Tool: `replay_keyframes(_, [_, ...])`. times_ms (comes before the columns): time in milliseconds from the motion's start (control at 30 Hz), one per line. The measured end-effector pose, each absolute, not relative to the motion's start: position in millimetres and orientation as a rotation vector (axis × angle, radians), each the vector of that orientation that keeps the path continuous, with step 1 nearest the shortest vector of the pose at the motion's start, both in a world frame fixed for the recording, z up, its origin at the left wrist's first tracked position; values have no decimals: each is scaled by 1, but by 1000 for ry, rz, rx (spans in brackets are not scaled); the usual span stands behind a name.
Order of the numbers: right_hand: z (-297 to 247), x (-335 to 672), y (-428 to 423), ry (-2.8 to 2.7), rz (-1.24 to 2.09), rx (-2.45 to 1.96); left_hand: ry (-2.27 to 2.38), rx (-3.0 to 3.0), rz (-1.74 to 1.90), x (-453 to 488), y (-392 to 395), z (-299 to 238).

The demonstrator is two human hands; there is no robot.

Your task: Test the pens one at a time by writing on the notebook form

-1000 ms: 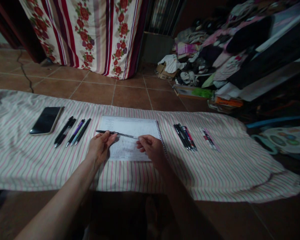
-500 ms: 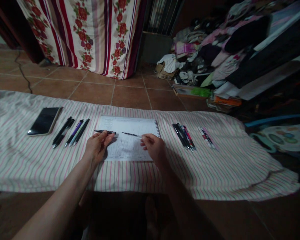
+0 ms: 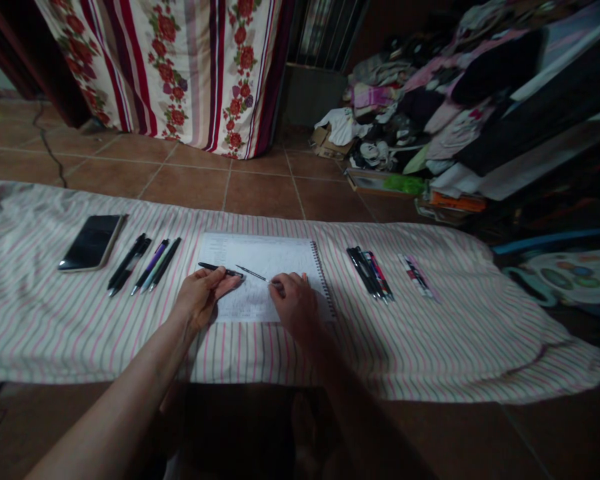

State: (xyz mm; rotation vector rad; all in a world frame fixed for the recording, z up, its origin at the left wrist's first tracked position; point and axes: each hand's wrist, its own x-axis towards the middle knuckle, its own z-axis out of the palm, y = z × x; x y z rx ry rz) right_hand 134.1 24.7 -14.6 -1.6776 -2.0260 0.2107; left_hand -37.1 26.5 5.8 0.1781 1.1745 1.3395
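Holding one pen barrel (image 3: 231, 272), one refill (image 3: 253, 273)

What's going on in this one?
A person's left hand holds a black pen barrel, while the right hand holds a thin rod, apparently a refill, its tip near the barrel's end. Both are over a spiral notebook on a striped cloth. Pens lie on either side of it, with a phone at far left.

Refill (image 3: 253, 273) apparently across gap between hands (image 3: 200, 295) (image 3: 296, 303)
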Motion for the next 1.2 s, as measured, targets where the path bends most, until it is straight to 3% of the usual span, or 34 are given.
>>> replay_keyframes(267, [-10, 111, 17, -1879, 731, -1399, 1161, 229, 1229, -41, 27, 5])
replay_keyframes(400, [-14, 104, 17, -1847, 818, -1358, 1134, 353, 1168, -40, 24, 11])
replay_keyframes(733, [-12, 102, 20, -1879, 770, -1434, 1313, 585, 927, -45, 14, 13])
replay_keyframes(967, [-16, 108, 15, -2161, 426, -1485, 1356, 763, 970, -58, 4, 10])
replay_keyframes(1200, [-17, 107, 13, -2243, 370, -1497, 1429, 1083, 1013, -61, 5, -7])
